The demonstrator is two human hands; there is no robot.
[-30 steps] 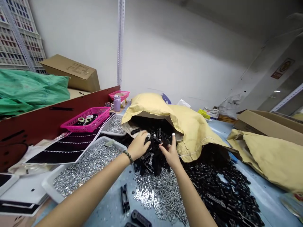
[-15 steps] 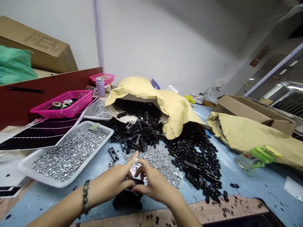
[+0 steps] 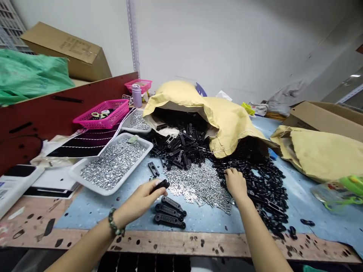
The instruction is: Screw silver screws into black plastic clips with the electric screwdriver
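Note:
My left hand (image 3: pixel 148 194), with a beaded bracelet at its wrist, is closed on a small black plastic part (image 3: pixel 161 185). Just below it, several long black pieces (image 3: pixel 170 221) lie side by side on the blue sheet. At the left edge of a heap of black parts (image 3: pixel 266 189), my right hand (image 3: pixel 236 183) reaches in with bent fingers; its fingertips are partly hidden and I cannot make out what they hold. Between the hands spreads a pile of silver screws (image 3: pixel 208 185) and small nuts. Another black heap (image 3: pixel 181 145) spills from a paper sack (image 3: pixel 181 92).
A white tray of silver nuts (image 3: pixel 113 164) stands at the left, with a pink basket (image 3: pixel 113 119) behind it. To the right are another paper sack (image 3: pixel 323 153), a green-lidded bottle (image 3: pixel 337 192) and an open carton (image 3: pixel 326 117). The wooden table edge (image 3: pixel 198 241) runs along the front.
My hands have moved apart: the left stays near the middle with a black part, the right has gone to the black heap. The stacked long pieces now show fully. The view has shifted.

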